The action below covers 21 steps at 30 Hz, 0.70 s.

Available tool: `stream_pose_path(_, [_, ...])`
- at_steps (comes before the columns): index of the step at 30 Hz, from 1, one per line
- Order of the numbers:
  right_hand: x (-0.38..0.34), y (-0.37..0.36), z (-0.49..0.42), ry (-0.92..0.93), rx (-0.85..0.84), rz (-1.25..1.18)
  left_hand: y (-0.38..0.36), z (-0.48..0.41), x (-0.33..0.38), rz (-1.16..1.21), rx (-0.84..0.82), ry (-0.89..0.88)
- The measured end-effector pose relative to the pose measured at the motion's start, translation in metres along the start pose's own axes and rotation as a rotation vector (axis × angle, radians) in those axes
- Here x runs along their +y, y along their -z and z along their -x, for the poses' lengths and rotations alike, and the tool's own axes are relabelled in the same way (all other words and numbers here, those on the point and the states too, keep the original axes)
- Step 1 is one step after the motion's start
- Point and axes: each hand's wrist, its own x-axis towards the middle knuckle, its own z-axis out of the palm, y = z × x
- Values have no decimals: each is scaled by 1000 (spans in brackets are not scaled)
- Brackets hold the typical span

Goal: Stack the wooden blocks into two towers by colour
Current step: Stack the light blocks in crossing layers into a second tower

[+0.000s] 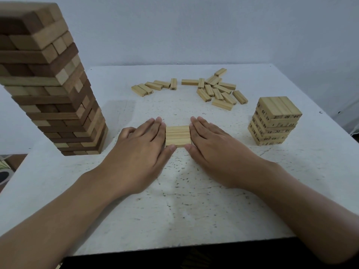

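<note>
- Presently both hands lie flat on the white speckled bench (194, 200), palms down. The left hand (139, 140) has its straight fingers (155, 131) against the left side of a flat row of three pale wooden blocks (177, 135), and the right hand (215, 140) presses the right side. Nothing is curled or gripped. Thumb tips sit at the row's near corners.
- The row sits mid-bench, between the two towers and apart from both.
- Risk: an uneven squeeze. More push from one side would probably shear the three blocks out of line or buckle the middle one upward.
- Risk: lifting on side pressure alone. Judged likely that the centre block slips out, since only friction holds it.
- Risk: the tall tower of mixed dark brown and pale wooden blocks (54, 90) stands near the left hand. A wide sweep of that arm could topple it. Its apparent lean may be lens distortion; cannot tell.
- Risk: that tower holds both colours, so sorting looks far from done. Drawing blocks from low layers would invite collapse.
- Risk: the short tower of pale numbered blocks (275, 123) at right shows slightly offset layers. A new layer set down off-square or with a shove could shift them.
- Risk: the loose pale blocks (215, 90) lie at the far side. Reaching over the row could scatter it.
</note>
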Motion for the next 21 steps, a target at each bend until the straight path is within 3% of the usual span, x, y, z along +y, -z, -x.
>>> stream_pose_path(6, [4, 2, 0, 11, -4, -46, 2, 0, -2, 17, -7, -2])
stream_pose_path(9, [9, 6, 1, -8, -17, -206, 4, -1, -8, 106, -9, -4])
stream_pose_path(15, [17, 11, -3, -20, 188, -443, 15, -2, -16, 436, 21, -1])
stream_pose_path(21, [23, 10, -6, 26, 191, -464, 11, -5, -20, 355, 28, -29])
